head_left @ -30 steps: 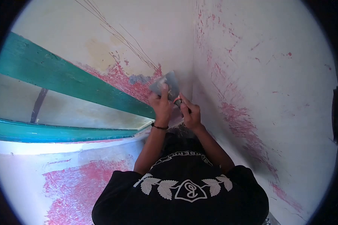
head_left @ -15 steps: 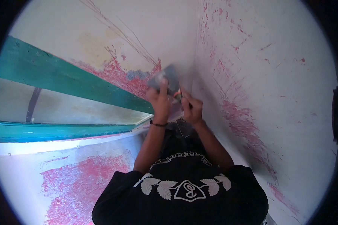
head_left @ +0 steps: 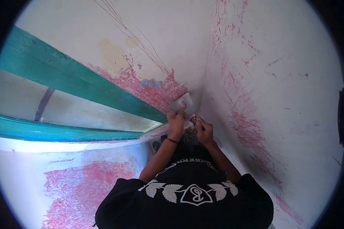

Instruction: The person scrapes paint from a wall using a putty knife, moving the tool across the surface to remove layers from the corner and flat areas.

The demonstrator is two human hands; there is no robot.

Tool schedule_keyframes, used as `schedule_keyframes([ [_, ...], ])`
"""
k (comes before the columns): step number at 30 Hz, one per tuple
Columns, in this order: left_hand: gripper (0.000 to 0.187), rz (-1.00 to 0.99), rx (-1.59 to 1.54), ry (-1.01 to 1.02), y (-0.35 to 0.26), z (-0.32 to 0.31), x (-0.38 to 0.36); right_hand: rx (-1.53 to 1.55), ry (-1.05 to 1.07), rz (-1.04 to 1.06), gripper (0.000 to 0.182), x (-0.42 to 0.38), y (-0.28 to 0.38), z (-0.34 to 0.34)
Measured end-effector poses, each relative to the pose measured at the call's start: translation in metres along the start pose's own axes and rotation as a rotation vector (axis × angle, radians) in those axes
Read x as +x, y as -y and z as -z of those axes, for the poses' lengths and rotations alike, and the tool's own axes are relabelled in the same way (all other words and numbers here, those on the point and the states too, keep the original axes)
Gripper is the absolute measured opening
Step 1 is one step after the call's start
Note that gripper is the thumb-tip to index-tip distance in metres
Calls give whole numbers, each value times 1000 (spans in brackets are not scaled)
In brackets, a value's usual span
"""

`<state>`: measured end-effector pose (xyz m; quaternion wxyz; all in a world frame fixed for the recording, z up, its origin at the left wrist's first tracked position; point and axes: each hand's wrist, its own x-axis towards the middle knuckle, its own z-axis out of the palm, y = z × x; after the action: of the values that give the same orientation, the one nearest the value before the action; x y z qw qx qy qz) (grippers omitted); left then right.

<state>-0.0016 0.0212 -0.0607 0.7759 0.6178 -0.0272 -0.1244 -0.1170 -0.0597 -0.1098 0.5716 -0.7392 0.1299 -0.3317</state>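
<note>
My right hand (head_left: 204, 131) is closed round the handle of a wide-bladed scraper (head_left: 188, 100). My left hand (head_left: 176, 125) grips the scraper's flat metal blade, with a finger laid along its face. The blade's edge is against the wall by the room corner, at the lower right end of a scraped red patch (head_left: 156, 95). A bluish-grey spot (head_left: 151, 83) shows within that patch, and thin cracks run up the wall above it.
A green wooden frame (head_left: 84, 82) slopes down from the left, ending close to my left hand. The right wall (head_left: 286, 114) stands near my right arm, with red scraped streaks (head_left: 248, 129). Another red patch (head_left: 88, 187) marks the lower left wall.
Both hands and the scraper have moved down along the wall, uncovering red surface where the blade was. The view has shifted a little, and the blade is less blurred.
</note>
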Motion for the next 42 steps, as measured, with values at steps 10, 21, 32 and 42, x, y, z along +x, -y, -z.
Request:
schedule_keyframes([
  [10, 31, 122, 106, 237, 1, 14, 17, -68, -21, 143, 38, 27, 34, 12],
  [21, 27, -89, 71, 169, -16, 11, 3, 51, 113, 60, 52, 23, 57, 18],
  [32, 23, -411, 26, -20, -95, 7, 4, 30, 147, 310, 52, 40, 103, -16],
  [42, 33, -234, -189, 116, -115, 6, 0, -119, 47, 307, 52, 31, 110, -37],
])
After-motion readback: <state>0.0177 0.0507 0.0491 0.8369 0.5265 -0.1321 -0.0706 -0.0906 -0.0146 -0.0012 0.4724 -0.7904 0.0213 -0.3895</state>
